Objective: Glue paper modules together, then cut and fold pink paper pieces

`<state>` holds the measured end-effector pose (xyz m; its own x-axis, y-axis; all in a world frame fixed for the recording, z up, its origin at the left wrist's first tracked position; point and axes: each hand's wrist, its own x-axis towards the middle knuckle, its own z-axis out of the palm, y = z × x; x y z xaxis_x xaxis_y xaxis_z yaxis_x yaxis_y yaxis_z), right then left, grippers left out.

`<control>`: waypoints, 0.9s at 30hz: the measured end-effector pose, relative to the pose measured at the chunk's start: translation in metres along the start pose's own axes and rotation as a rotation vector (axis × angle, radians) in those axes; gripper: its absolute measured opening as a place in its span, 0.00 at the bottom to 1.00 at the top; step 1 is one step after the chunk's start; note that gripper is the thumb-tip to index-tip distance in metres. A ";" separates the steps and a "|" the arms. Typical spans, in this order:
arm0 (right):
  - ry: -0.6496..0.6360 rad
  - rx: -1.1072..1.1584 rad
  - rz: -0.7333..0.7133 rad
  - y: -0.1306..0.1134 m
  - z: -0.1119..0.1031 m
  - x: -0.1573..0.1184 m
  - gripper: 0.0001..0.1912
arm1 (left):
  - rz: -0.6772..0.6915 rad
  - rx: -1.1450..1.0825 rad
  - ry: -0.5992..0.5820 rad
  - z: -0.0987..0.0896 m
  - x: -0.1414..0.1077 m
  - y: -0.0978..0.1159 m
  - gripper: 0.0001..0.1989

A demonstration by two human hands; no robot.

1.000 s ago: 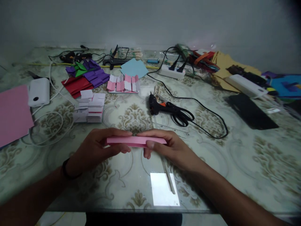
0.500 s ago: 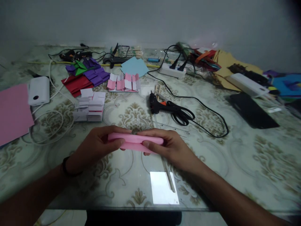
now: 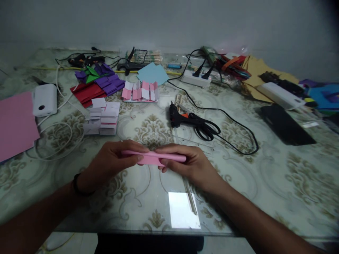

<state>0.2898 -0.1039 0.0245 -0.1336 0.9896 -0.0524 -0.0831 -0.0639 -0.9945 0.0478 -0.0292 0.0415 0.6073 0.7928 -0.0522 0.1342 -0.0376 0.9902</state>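
Note:
A sheet of pink paper (image 3: 152, 160), curled into a thin roll along its upper edge, is held level above the table between both hands. My left hand (image 3: 123, 155) pinches its left part, thumb in front and fingers behind. On the right part, my right hand (image 3: 182, 157) grips the same way, with a few fingertips showing below the paper. The two hands' index fingers nearly meet at the roll's middle. Beyond the hands lies a black glue gun (image 3: 180, 118) beside black-handled scissors (image 3: 205, 127).
Folded white paper pieces (image 3: 104, 118) and pink-white ones (image 3: 140, 91) lie behind my hands. Pink sheets (image 3: 17, 123) and a white power bank (image 3: 45, 100) are at left. A power strip (image 3: 196, 78) with a trailing cord and a black phone (image 3: 287, 125) are at right.
The pink paper has gone from a wider, looser curl to a tighter, thinner roll, and less of the flat part hangs below. Both hands keep their hold in nearly the same place.

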 end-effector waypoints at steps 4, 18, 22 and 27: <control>0.001 -0.018 -0.049 -0.001 -0.001 0.002 0.11 | 0.067 -0.021 0.001 0.000 0.000 -0.004 0.08; 0.017 -0.068 -0.100 -0.003 -0.002 0.002 0.08 | 0.055 0.147 0.022 -0.001 0.000 -0.001 0.10; 0.037 -0.068 -0.099 -0.002 -0.002 0.003 0.06 | 0.053 0.178 0.050 0.000 0.001 0.002 0.09; 0.047 -0.062 -0.101 -0.003 0.000 0.003 0.04 | 0.034 0.126 0.125 0.002 0.001 0.002 0.11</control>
<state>0.2898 -0.1009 0.0269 -0.0811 0.9956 0.0459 -0.0322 0.0434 -0.9985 0.0497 -0.0298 0.0428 0.5124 0.8587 0.0056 0.2165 -0.1355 0.9668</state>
